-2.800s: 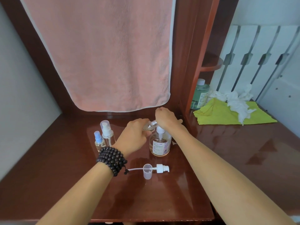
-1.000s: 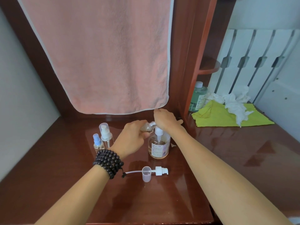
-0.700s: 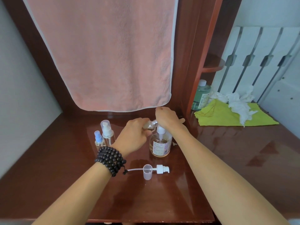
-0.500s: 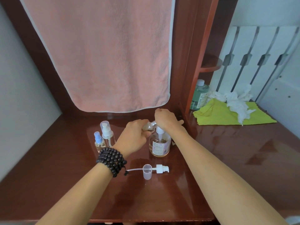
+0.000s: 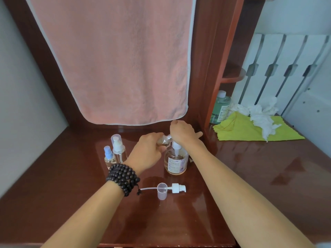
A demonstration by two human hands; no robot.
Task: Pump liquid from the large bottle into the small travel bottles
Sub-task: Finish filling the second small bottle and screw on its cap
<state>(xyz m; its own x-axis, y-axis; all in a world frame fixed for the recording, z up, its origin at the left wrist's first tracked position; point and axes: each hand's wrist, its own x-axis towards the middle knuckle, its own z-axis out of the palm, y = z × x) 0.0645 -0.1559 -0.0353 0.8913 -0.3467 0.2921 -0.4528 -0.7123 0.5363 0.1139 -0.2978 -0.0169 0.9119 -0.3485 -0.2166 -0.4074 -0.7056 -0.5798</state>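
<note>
The large clear bottle (image 5: pixel 176 162) with amber liquid and a white pump stands on the brown desk (image 5: pixel 250 176). My right hand (image 5: pixel 181 132) rests on top of its pump head. My left hand (image 5: pixel 148 151), with a dark bead bracelet on the wrist, holds a small clear travel bottle (image 5: pixel 165 139) tilted, its threaded neck up against the pump spout. Two other small travel bottles stand to the left: one with a blue sprayer (image 5: pixel 108 157), one with a white pump and clear cap (image 5: pixel 118 148).
A loose white pump top with its tube (image 5: pixel 176 188) and a clear cap (image 5: pixel 162 191) lie near the desk's front. A pink towel (image 5: pixel 114 59) hangs behind. At right are a green bottle (image 5: pixel 220 107), a yellow cloth (image 5: pixel 250 130) and crumpled tissue (image 5: pixel 261 115).
Both hands stay at the large bottle's pump with the small bottle held at the spout. Only the camera has shifted slightly.
</note>
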